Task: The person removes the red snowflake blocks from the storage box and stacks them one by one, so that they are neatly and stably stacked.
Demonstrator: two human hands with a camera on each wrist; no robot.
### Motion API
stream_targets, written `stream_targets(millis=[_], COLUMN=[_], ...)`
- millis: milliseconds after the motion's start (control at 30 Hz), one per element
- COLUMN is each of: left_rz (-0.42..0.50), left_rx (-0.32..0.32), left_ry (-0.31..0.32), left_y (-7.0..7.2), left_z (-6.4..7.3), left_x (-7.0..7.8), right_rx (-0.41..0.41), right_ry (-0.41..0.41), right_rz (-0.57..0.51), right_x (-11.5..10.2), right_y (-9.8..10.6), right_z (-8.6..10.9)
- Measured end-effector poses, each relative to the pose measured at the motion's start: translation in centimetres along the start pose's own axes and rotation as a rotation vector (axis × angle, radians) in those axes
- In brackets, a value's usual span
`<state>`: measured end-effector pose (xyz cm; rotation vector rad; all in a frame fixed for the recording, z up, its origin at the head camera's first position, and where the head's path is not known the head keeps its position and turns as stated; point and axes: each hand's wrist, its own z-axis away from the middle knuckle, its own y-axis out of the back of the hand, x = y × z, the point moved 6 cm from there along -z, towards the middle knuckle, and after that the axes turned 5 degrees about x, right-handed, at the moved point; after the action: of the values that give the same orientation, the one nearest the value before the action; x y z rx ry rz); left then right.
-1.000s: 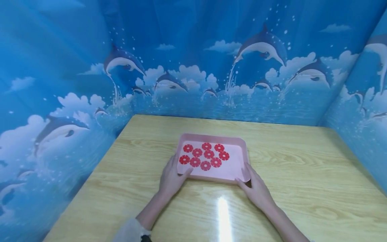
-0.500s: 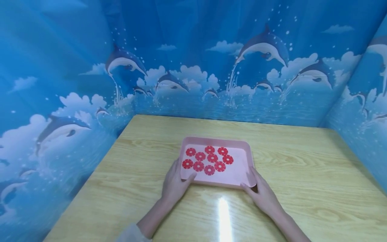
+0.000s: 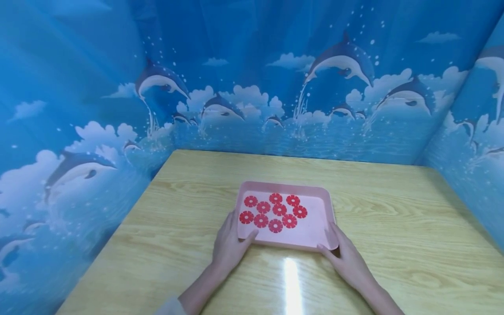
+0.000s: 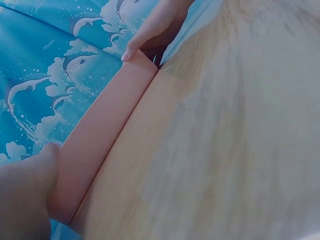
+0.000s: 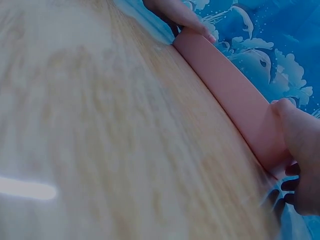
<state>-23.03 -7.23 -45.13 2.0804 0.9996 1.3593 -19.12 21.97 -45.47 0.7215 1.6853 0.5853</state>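
A shallow pink tray point(image 3: 316, 221) sits on the wooden table, its long side toward me. Several flat red notched discs point(image 3: 289, 216) with pale centres lie spread over its left and middle part. My left hand point(image 3: 229, 250) grips the near left corner, thumb over the front rim. At the near right corner my right hand point(image 3: 349, 259) holds the tray likewise, thumb on the front wall. In the left wrist view the tray's front wall point(image 4: 107, 125) runs between both hands. The right wrist view shows my right fingers point(image 5: 292, 185) curled by the corner; the discs are hidden there.
The wood-grain table point(image 3: 189, 197) extends around the tray on all sides. A blue dolphin-print curtain point(image 3: 244, 65) stands along its back, left and right. A bright light reflection point(image 3: 292, 284) lies on the table in front of the tray.
Both hands have drawn the tray toward me and slightly to the right across the table. The discs have moved along with it, their layout looking the same.
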Motion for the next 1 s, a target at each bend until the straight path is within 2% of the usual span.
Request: stream_targets(millis=[133, 333, 467, 600, 767, 867, 1000], left_rz=[-0.002, 0.018, 0.068, 0.127, 0.196, 0.216, 0.251], left_rx=[-0.017, -0.049, -0.026, 0.002, -0.041, -0.053, -0.026], left_ry=[0.017, 0.037, 0.079, 0.067, 0.047, 0.052, 0.031], left_y=[0.0, 0.6, 1.5, 1.9, 1.0, 0.5, 0.2], left_z=[0.1, -0.4, -2.0, -4.3, -6.5, -7.0, -7.2], left_x=[0.0, -0.2, -0.9, -1.9, -2.9, -3.3, -3.4], right_rx=[-0.012, 0.036, 0.103, 0.127, 0.054, 0.003, -0.095], right_ry=[0.002, 0.094, 0.147, 0.198, 0.245, 0.293, 0.346], right_rz=[0.002, 0.007, 0.006, -0.014, -0.032, -0.057, -0.096], right_x=[0.0, -0.3, -0.6, -1.1, -1.8, -2.2, -2.2], right_y=[0.0, 1.2, 2.6, 3.6, 3.2, 2.6, 1.4], right_z=[0.1, -0.6, -1.9, -3.9, -6.7, -8.3, -10.2])
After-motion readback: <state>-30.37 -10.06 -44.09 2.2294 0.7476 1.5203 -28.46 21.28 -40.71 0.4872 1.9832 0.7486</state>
